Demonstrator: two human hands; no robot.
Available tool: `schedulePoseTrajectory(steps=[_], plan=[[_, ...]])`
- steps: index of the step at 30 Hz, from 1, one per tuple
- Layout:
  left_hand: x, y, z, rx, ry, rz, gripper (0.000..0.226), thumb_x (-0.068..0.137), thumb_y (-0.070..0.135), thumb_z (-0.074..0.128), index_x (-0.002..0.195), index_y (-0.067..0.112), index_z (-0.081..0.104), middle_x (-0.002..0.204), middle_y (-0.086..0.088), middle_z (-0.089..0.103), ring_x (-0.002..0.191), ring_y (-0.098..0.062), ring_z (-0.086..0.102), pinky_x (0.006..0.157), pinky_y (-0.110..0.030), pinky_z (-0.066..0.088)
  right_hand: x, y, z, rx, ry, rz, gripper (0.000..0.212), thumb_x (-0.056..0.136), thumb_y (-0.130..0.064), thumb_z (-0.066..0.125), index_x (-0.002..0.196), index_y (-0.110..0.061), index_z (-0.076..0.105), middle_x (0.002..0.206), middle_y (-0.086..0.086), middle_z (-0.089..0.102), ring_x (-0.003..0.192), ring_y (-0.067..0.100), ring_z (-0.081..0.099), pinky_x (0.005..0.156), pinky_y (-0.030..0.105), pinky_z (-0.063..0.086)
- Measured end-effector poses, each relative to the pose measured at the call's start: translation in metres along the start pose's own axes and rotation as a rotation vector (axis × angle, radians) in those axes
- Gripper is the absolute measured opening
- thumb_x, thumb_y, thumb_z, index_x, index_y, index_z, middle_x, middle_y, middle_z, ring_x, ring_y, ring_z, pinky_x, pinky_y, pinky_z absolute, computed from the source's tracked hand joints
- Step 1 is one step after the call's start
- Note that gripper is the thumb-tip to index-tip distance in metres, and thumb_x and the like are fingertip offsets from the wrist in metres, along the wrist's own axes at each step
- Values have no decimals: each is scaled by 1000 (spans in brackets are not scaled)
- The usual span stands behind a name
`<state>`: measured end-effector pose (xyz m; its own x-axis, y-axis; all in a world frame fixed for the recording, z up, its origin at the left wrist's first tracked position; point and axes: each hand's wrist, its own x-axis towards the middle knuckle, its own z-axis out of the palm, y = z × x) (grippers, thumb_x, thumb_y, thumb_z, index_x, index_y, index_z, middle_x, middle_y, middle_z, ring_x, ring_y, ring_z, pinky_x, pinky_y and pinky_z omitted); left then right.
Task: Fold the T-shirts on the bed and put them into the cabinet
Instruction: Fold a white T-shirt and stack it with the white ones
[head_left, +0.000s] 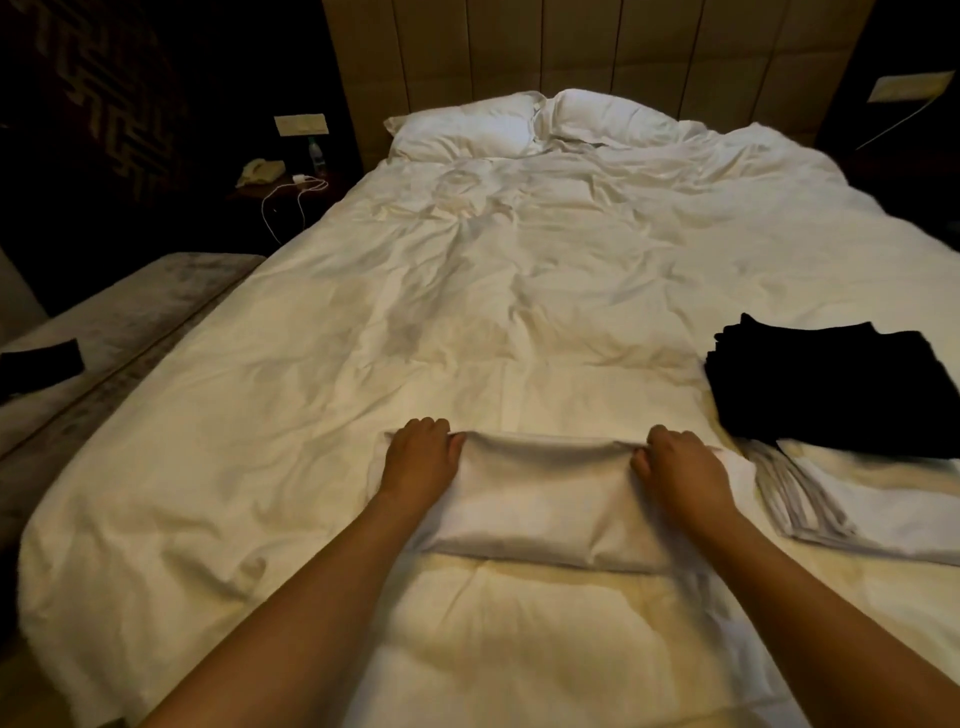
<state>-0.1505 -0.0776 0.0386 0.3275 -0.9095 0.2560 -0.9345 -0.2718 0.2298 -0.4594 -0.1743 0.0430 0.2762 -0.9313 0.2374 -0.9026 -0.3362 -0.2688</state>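
A white T-shirt (545, 499) lies partly folded into a flat band on the white bed (467, 291), near its foot. My left hand (421, 460) grips the far left corner of the fold with curled fingers. My right hand (680, 467) grips the far right corner the same way. To the right, a stack of folded black T-shirts (831, 389) rests partly on a stack of folded white T-shirts (857, 509).
Two white pillows (467, 124) lie at the headboard. A dark nightstand at the far left carries a telephone (260, 170), a bottle (316, 153) and a white charger cable. A grey bench (130, 317) with a black item (41, 364) runs along the bed's left side.
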Motion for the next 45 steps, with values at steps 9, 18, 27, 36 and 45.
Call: schedulePoseTrajectory(steps=[9,18,27,36,45], plan=[[14,5,51,67,-116,-124,38,105,36,39,132,12,51,135,-12,51,128,-30,41,97,-41,40,10,31,49,85,-65,-74,37,94,-13,61,130,-4,54,126,20,56,115,37,50,93,47,48],[-41,121,78,30,-237,306,63,102,56,24,147,19,47,157,-16,37,148,-32,30,117,-46,10,-47,74,26,109,40,288,63,89,-35,67,140,-3,45,135,24,50,123,42,47,102,50,41],[-72,190,93,-60,-432,385,92,85,61,-20,160,19,14,168,-6,5,155,-24,-5,120,-40,-17,-69,83,7,622,-120,436,41,86,-35,75,114,-6,66,101,10,69,88,25,62,72,31,43],[-57,227,22,-1032,-579,-292,55,95,67,43,105,23,73,103,-1,75,94,-19,69,92,-38,55,-60,25,-25,631,-40,247,11,98,-29,57,96,-19,57,84,-4,64,70,8,56,56,17,37],[-29,119,-5,-1216,-374,-815,26,83,20,77,96,-2,70,76,-15,72,66,-25,69,54,-26,51,-78,-69,-25,865,-359,-209,29,93,-24,67,121,-35,64,113,-22,65,105,-6,61,90,13,48]])
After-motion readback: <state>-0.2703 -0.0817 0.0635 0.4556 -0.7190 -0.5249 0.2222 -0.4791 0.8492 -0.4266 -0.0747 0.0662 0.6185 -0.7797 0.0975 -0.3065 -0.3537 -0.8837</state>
